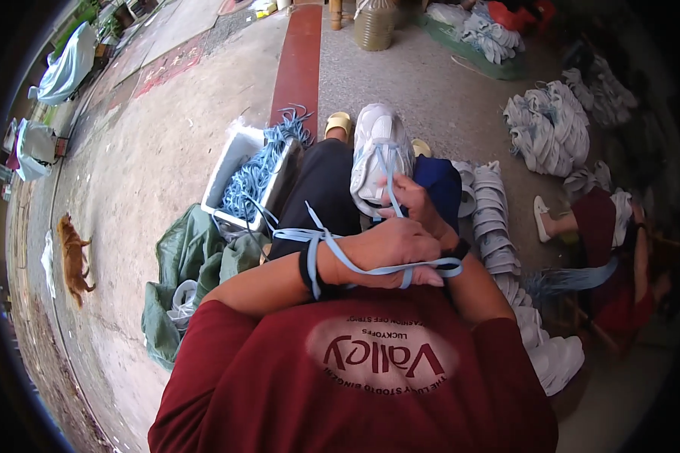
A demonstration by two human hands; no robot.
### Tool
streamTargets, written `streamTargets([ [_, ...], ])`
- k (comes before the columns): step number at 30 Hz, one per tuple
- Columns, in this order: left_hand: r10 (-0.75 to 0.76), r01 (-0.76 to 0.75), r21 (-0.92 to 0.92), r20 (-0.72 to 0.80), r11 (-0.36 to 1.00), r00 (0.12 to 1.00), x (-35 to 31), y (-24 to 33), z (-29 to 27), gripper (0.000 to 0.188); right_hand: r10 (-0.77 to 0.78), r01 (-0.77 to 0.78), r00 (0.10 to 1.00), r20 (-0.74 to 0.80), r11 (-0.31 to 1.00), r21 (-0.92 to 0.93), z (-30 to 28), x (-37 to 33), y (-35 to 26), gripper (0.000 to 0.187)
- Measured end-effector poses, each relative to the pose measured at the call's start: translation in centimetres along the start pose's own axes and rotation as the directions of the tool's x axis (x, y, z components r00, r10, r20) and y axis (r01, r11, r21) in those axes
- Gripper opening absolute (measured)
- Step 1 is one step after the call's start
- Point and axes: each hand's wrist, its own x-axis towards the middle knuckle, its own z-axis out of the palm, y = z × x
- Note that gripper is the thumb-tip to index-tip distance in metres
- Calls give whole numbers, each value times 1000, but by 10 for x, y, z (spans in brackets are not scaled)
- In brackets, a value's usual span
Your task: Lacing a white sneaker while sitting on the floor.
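Shoe: threaded with blue lace.
Right fingers: closed, lace is pinched.
Left fingers: curled; grip cannot be told.

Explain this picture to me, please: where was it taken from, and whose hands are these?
There's no machine: these are a person's bare hands. A wide camera worn on the head looks down at them, so straight edges bend near the rim. A white shoe sits between the legs. The right hand appears to pinch its light-blue lace; more strands drape over the left hand, whose grip I can't make out. On the ground, a white box of blue laces stands at left, and stacked white shoe parts lie at right.
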Motion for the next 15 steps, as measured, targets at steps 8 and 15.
streamTargets([
  [8, -356, 72, -456, -574, 887, 737, -89, 12, -86, 28, 802, 149, 523, -290, 249, 957, -68, -76, 38, 29],
  [15, -799, -154, -785, -600, 599, -51, -305, -73, -76, 23, 901, 58, 426, 77, -112, 992, -117, -238, 135, 16],
])
